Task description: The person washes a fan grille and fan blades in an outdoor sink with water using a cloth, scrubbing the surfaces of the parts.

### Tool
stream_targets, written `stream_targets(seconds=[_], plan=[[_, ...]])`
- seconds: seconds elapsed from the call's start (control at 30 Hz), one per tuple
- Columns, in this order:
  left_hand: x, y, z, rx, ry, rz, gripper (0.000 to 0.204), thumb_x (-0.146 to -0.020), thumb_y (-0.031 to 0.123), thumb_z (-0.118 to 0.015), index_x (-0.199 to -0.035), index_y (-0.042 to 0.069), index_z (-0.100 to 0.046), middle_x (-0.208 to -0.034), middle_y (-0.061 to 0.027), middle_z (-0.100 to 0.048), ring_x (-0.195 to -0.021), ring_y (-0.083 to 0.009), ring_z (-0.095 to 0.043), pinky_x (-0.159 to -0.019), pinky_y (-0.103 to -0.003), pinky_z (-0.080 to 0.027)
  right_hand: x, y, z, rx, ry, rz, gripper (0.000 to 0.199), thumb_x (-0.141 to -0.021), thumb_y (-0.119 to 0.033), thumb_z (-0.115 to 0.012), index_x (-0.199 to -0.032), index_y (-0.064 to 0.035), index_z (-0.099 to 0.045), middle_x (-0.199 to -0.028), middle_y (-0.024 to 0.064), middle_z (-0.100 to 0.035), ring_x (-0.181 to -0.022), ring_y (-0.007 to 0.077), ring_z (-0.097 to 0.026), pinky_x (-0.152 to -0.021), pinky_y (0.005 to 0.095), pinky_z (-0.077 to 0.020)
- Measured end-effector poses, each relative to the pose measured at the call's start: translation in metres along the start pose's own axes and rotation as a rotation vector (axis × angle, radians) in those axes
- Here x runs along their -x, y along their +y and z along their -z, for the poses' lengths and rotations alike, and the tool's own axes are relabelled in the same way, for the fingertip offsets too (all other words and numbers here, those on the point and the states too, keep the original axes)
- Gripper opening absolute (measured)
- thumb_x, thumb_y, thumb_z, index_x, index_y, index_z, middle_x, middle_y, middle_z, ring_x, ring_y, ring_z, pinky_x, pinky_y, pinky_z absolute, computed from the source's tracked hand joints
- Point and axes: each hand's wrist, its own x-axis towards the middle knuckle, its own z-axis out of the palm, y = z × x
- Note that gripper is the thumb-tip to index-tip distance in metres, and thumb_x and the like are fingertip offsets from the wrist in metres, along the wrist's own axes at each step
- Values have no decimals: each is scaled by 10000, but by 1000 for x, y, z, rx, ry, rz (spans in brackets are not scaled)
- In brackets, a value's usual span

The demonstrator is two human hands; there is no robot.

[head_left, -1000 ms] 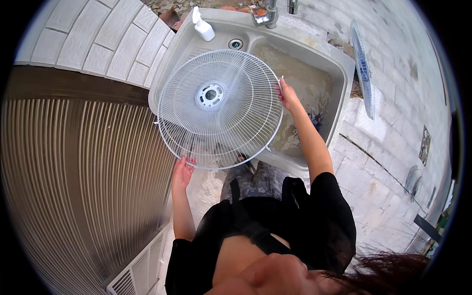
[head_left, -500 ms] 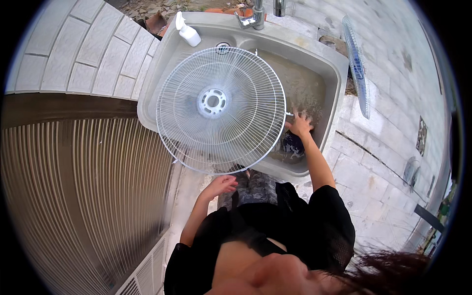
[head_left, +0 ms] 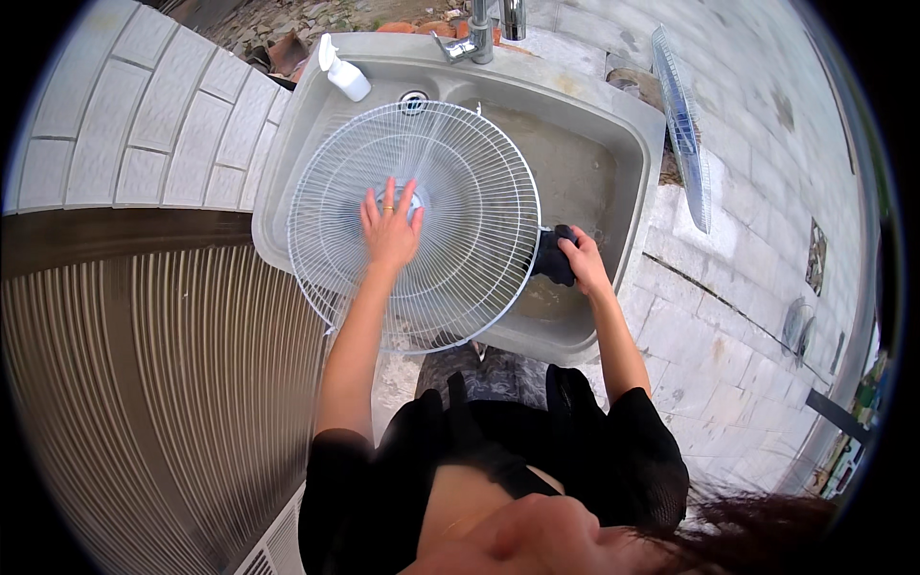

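A round white wire fan grille [head_left: 470, 201] lies across the left part of a grey sink [head_left: 628, 240], its near edge overhanging the front rim. My left hand [head_left: 388, 230] rests on the grille's hub with its fingers spread, covering most of the hub. At the grille's right edge, my right hand [head_left: 586, 261] grips a dark wet cloth [head_left: 553, 257]. The cloth hangs over the water [head_left: 565, 177] in the right basin and is at or close against the grille's wires.
A white spray bottle [head_left: 346, 77] stands at the sink's back left corner, near a drain [head_left: 414, 103]. The faucet [head_left: 470, 43] rises behind the sink. A second fan grille [head_left: 682, 129] leans beyond the right rim. Corrugated brown panelling [head_left: 172, 383] borders the left side.
My left hand has gone from beside the front edge onto the grille's hub. My right hand, spread over the water before, has taken hold of the dark cloth and lifted it out.
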Motion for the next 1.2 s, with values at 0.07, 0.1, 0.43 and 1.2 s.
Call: stream_targets(seconds=[0.07, 0.1, 0.43, 1.2], plan=[[-2, 1, -4, 23, 13, 15, 489, -887, 355, -456, -1356, 261, -353, -1439, -77, -269, -1292, -418, -194, -1050, -540, -143, 21, -33, -24, 294, 25, 196, 160, -828, -123, -533, -933, -2, -541, -749, 40, -595, -643, 112, -549, -596, 259, -457], [0, 0, -4, 32, 18, 25, 500, -888, 356, -452, -1365, 261, -338, -1443, -70, -263, -1300, -413, -181, -1050, -544, -140, 35, -48, -44, 181, -28, 214, 163, -836, -134, -540, -942, -9, -541, -718, 28, -585, -636, 94, -542, -595, 249, -450], [4, -6, -10, -22, -7, -15, 505, -882, 309, -445, -1365, 195, -350, -1447, -69, -260, -1315, -409, -175, -1065, -535, -106, -42, -26, -180, 1170, -106, 1008, 336, -746, -198, -596, -1039, -64, -503, -920, 117, -546, -959, 286, -496, -831, 403, -369], [6, 0, -7, 31, -6, -15, 508, -913, 276, -388, -1396, 172, -272, -1444, -80, -265, -1317, -399, -181, -1070, -519, -119, -111, -56, -187, 1337, 74, 1200, 197, -767, -122, -550, -959, -163, -537, -899, 30, -507, -848, 205, -499, -695, 336, -393]])
